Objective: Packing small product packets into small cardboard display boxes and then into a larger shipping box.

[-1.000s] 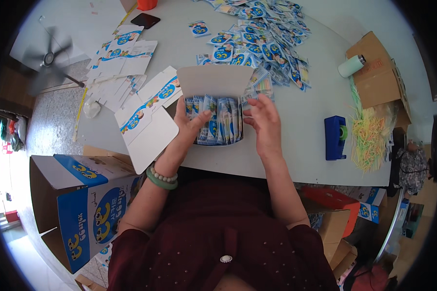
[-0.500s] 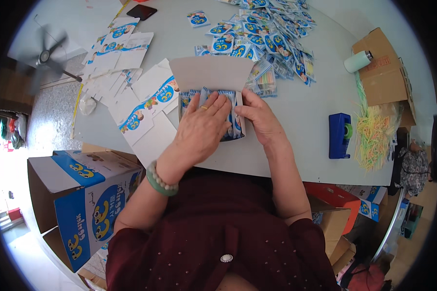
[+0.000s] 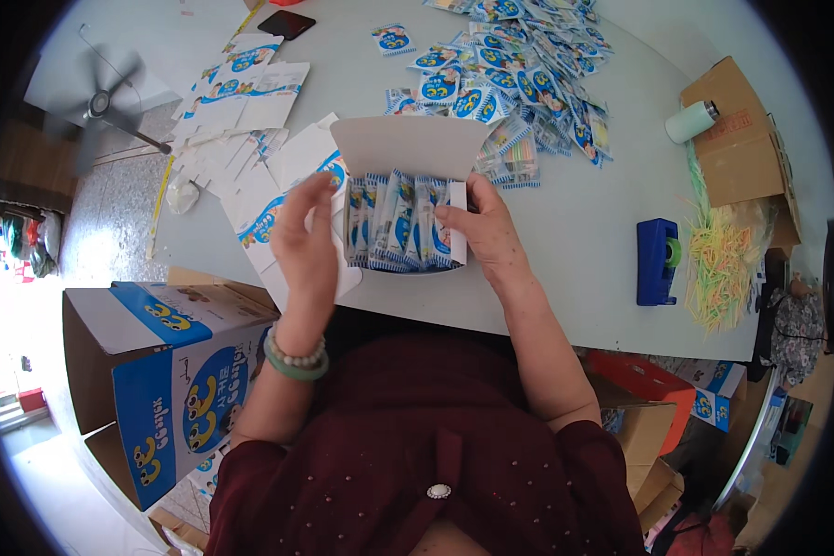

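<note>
A small white carton (image 3: 406,144) stands on the table in front of me with its lid flap raised at the back. Inside it, blue-and-white snack packets (image 3: 403,222) are lined up on edge in a row. My right hand (image 3: 493,227) grips the carton's right wall, its thumb over the inner side and fingers outside. Just off the carton's left wall, my left hand (image 3: 306,246) is held up with nothing in it, fingers loosely apart and slightly blurred.
A heap of packets (image 3: 528,74) spreads behind the carton. Flat printed cartons (image 3: 259,97) lie to the left. Rightward are a blue tape dispenser (image 3: 656,262), coloured thin strips (image 3: 718,269), a pale green flask (image 3: 691,121) and a brown cardboard box (image 3: 741,139). A large carton (image 3: 171,389) stands lower left.
My left hand has lifted off the packets and moved left, out of the carton, uncovering the row. My right hand keeps its hold on the carton's right wall.
</note>
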Available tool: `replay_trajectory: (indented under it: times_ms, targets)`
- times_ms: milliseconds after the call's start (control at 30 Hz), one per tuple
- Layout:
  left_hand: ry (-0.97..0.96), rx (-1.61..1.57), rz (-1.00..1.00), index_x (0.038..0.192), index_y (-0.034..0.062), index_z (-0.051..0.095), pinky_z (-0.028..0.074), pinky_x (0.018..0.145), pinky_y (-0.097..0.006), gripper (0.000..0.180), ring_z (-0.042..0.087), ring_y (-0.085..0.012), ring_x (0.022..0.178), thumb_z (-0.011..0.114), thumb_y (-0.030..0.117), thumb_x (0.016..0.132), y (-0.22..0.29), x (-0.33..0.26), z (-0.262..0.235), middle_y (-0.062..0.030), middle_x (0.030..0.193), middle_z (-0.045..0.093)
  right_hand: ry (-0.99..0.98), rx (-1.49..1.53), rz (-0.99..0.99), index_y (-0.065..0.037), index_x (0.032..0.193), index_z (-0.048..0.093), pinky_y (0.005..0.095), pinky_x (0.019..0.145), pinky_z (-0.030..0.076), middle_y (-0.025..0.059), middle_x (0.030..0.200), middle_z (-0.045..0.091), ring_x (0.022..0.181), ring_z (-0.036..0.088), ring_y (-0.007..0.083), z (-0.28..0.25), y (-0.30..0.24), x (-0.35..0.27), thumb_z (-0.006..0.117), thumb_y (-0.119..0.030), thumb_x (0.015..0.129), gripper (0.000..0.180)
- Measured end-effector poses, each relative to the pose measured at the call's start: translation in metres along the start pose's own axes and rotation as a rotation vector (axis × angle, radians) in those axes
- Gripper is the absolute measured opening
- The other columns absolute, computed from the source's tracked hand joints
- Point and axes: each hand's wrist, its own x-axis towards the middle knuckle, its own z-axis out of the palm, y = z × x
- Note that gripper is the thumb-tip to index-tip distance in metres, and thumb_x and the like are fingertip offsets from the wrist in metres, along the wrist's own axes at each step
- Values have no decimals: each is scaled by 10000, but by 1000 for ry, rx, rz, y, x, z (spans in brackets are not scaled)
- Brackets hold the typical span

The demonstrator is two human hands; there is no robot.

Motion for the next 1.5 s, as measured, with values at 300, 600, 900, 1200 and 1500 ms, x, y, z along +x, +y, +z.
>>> replay_trajectory:
  times_ms: [300, 600, 900, 1200, 1500]
  targets:
    - [-332, -265, -326, 1473, 34, 237, 309, 1053, -274, 572, 387, -172, 1288, 475, 98, 957, -49, 16, 19, -104, 1423, 410, -90, -61, 8, -28, 1239, 510, 279, 810, 498, 71, 1037, 602, 904, 595, 133, -15, -9, 15, 688, -38, 737, 533]
    - [-734, -248, -199, 1322, 56, 516, 312, 1096, -377, 484, 445, -252, 1290, 595, -21, 851, -48, 57, -17, -132, 1371, 496, -512, -224, -257, -70, 1125, 680, 298, 974, 445, 102, 1269, 579, 1176, 535, 190, -32, -5, 42, 691, -41, 758, 368]
    - [-945, 899, 671, 1332, 48, 465, 247, 1124, -478, 607, 351, -299, 1356, 531, -93, 745, 11, 27, -35, -143, 1397, 453, -402, -650, -528, -163, 1054, 726, 313, 1012, 420, 75, 1274, 583, 1161, 537, 203, -36, -2, 32, 662, -14, 781, 317]
    - [-736, 986, 623, 1338, 82, 442, 319, 1072, -496, 722, 399, -366, 1284, 740, 156, 684, 8, -10, -10, -155, 1263, 468, -267, -1401, -804, -136, 1211, 600, 438, 1086, 308, 115, 1343, 513, 1298, 402, 328, -35, -33, -29, 662, -51, 768, 455]
    - [-772, 974, 741, 1312, 3, 446, 231, 1121, -497, 592, 324, -386, 1337, 627, 107, 758, -8, -8, -8, -184, 1387, 392, -268, -1557, -836, 4, 1351, 402, 477, 1125, 235, 188, 1436, 368, 1373, 294, 343, 4, -10, -37, 712, -89, 693, 733]
